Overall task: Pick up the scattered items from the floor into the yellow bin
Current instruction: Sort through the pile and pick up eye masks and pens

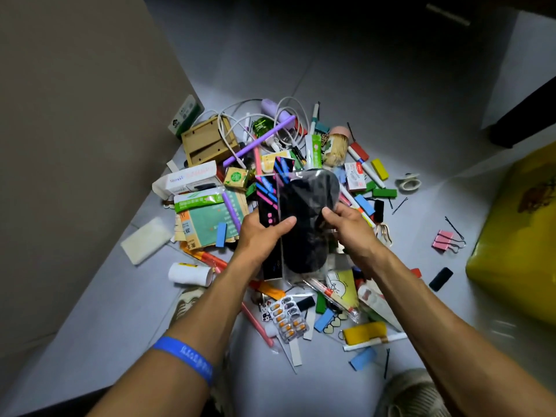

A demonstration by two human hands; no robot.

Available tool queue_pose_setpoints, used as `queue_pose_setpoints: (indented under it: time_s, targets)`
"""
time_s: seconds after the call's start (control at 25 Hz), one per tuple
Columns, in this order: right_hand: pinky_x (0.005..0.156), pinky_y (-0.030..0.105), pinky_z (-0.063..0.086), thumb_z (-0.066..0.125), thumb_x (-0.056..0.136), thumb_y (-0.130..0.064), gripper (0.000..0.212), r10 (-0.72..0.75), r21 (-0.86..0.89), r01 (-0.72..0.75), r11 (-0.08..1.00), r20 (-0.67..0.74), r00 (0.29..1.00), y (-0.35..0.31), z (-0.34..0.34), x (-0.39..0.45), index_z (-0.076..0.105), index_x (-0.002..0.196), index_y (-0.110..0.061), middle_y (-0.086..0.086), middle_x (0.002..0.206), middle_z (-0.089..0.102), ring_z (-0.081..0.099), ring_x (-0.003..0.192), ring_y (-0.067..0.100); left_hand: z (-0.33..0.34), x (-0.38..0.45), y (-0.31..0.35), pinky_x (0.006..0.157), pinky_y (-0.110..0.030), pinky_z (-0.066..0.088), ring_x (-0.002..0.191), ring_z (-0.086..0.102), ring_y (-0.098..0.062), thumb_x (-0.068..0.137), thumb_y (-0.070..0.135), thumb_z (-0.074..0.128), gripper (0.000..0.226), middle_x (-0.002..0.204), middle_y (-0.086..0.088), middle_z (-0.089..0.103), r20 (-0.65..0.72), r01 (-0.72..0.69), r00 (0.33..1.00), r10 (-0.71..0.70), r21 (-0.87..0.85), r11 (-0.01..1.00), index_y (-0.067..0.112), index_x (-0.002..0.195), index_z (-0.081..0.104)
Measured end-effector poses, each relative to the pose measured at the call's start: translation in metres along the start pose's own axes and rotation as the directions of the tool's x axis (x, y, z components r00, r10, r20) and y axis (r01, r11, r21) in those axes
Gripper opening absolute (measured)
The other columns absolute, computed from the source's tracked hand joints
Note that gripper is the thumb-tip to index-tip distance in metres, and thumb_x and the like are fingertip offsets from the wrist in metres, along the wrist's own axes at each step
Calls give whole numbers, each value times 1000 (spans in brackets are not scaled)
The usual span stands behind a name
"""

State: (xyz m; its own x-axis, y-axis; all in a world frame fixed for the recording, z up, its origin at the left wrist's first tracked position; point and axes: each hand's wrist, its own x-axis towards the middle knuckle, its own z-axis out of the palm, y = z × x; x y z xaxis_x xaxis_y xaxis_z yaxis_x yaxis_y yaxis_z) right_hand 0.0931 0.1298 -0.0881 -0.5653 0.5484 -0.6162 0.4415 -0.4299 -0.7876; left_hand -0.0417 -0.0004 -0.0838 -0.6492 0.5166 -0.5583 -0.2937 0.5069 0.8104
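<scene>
Holding a black pouch in clear wrap [304, 224] plus a black box with pink stripes [269, 206] up over the pile: left hand [261, 233] gripping both, thumb across the front, right hand [346, 227] pinching the wrap's right edge. Probably best to keep both pinned together and swing right to the yellow bin [517, 236], well apart at the frame edge. Pill blister [288, 319] and pink binder clips [445, 240] lying nearer, white cables [240, 127] tangled at the far side, so plenty left.
</scene>
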Motion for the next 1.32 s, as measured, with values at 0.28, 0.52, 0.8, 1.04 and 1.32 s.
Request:
queue_pose_setpoints:
  time_s: [0.28,0.52,0.8,1.04,1.32]
  targets:
    - [80,37,55,53,94,-49,32,-163,-597,85,798,-78,984,16,-3,-59,58,116,-25,-5,108,68,64,91,11,-24,-14,2,81,-29,57,99,69,-10,67,1,84,79,115,6,71,-172,4,984,-51,-263,965,23,134,50]
    - [83,37,51,75,76,-48,52,-53,-870,-101,483,-144,988,72,-17,-82,56,117,-22,4,117,61,56,102,23,-39,-29,-9,84,-41,59,91,73,-27,67,8,86,29,90,2,76,-260,118,947,-187,-260,958,18,88,69]
    - [82,36,43,71,72,-64,53,-23,-977,-52,205,-58,998,77,-16,-82,52,105,-28,-2,111,54,49,103,21,-32,-29,-11,86,-43,58,90,72,-22,71,12,85,33,97,0,76,-223,156,951,-214,-252,955,18,98,68]
    - [59,23,49,82,76,-31,31,78,-401,-127,907,-136,988,64,-29,-96,54,90,-30,-2,92,60,58,79,11,-15,-39,0,84,-43,58,87,73,-27,73,14,83,27,96,-7,76,-149,178,964,-222,-259,949,15,97,69]
    - [60,40,62,63,92,-7,20,120,548,172,818,-455,882,-16,-105,-149,56,109,-15,18,104,71,73,83,33,69,-88,66,59,-33,59,64,71,-23,81,-6,61,22,78,-10,74,141,183,982,-127,-537,823,5,99,66]
